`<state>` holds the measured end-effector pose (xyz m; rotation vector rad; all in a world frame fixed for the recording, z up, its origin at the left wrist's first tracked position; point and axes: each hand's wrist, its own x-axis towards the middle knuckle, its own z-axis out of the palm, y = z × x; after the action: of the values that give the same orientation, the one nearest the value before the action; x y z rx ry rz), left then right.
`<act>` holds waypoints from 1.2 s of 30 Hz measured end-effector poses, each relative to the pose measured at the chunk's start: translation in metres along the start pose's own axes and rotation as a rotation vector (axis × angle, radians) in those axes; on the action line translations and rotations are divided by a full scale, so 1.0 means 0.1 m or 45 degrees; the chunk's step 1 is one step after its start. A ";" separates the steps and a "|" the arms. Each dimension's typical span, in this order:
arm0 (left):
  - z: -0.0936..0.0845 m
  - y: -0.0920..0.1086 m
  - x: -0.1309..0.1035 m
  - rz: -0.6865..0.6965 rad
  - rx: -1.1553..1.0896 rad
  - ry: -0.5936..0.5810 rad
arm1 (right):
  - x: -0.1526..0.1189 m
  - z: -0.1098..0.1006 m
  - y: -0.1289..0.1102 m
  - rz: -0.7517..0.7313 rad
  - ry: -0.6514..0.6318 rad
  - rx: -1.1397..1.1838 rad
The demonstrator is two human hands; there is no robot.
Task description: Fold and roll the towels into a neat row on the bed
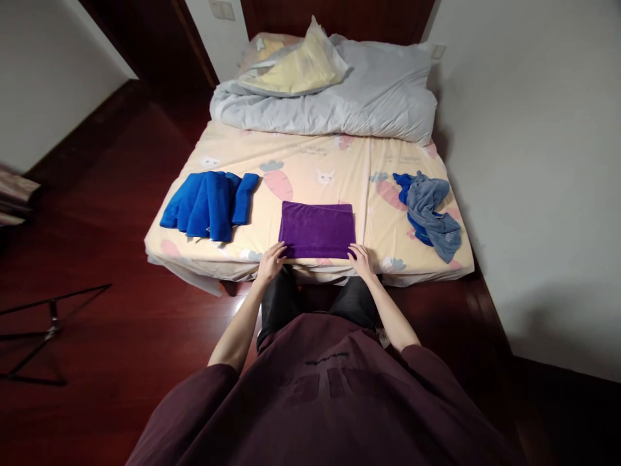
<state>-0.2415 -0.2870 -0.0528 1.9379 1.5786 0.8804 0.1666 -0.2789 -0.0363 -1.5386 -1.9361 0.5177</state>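
Note:
A folded purple towel (317, 231) lies flat near the front edge of the bed, its upper layer slightly askew at the far side. At its near left corner, my left hand (272, 262) has its fingers bent over the towel's edge. My right hand (361, 261) grips the opposite near corner in much the same way. Both thumbs are partly hidden. To the left on the sheet sit several rolled or folded blue towels (208, 204), side by side. A crumpled grey-blue cloth (429, 204) lies on the right, with bright blue cloth (422, 232) under it.
The bed (320, 158) has a carrot-and-rabbit patterned sheet. A grey quilt (383, 84) and a yellow pillow (301, 65) are heaped at its head. A wall (528, 162) runs along the right. Black tripod legs (51, 330) stand on the dark red floor at left.

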 end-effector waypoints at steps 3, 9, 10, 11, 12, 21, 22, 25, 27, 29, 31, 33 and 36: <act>0.09 -0.05 0.03 0.006 0.009 -0.121 | -0.03 0.05 0.00 -0.042 -0.150 -0.062; 0.26 -0.16 0.03 -0.062 0.138 -0.163 | 0.00 0.16 0.04 0.050 -0.157 -0.123; 0.27 -0.16 0.03 -0.059 0.152 -0.161 | 0.02 0.17 0.04 0.053 -0.163 -0.138; 0.27 -0.15 0.04 -0.060 0.161 -0.158 | 0.04 0.18 0.03 0.057 -0.169 -0.157; 0.26 -0.14 0.06 -0.065 0.166 -0.159 | 0.06 0.18 0.03 0.066 -0.173 -0.178; 0.05 -0.04 0.36 -0.091 0.223 -0.255 | 0.25 0.10 -0.05 0.175 -0.188 -0.230; 0.02 -0.04 0.38 -0.095 0.280 -0.292 | 0.26 0.08 -0.05 0.190 -0.210 -0.243; -0.10 -0.07 0.39 -0.122 0.431 -0.443 | 0.24 -0.01 -0.02 0.250 -0.275 -0.322; -0.18 -0.12 0.39 -0.133 0.421 -0.508 | 0.21 -0.06 0.03 0.276 -0.296 -0.326; -0.25 -0.17 0.38 -0.133 0.305 -0.497 | 0.18 -0.10 0.10 0.281 -0.300 -0.230; -0.29 -0.22 0.36 -0.145 0.115 -0.422 | 0.17 -0.11 0.17 0.286 -0.278 -0.050; -0.27 -0.25 0.34 -0.181 -0.094 -0.313 | 0.18 -0.09 0.22 0.307 -0.213 0.166; -0.16 -0.25 0.31 -0.277 -0.339 -0.116 | 0.23 -0.02 0.26 0.396 -0.038 0.416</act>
<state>-0.2658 -0.2517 -0.0547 1.5675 1.5004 0.8501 0.1839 -0.2504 -0.0466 -1.6237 -1.5426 0.9437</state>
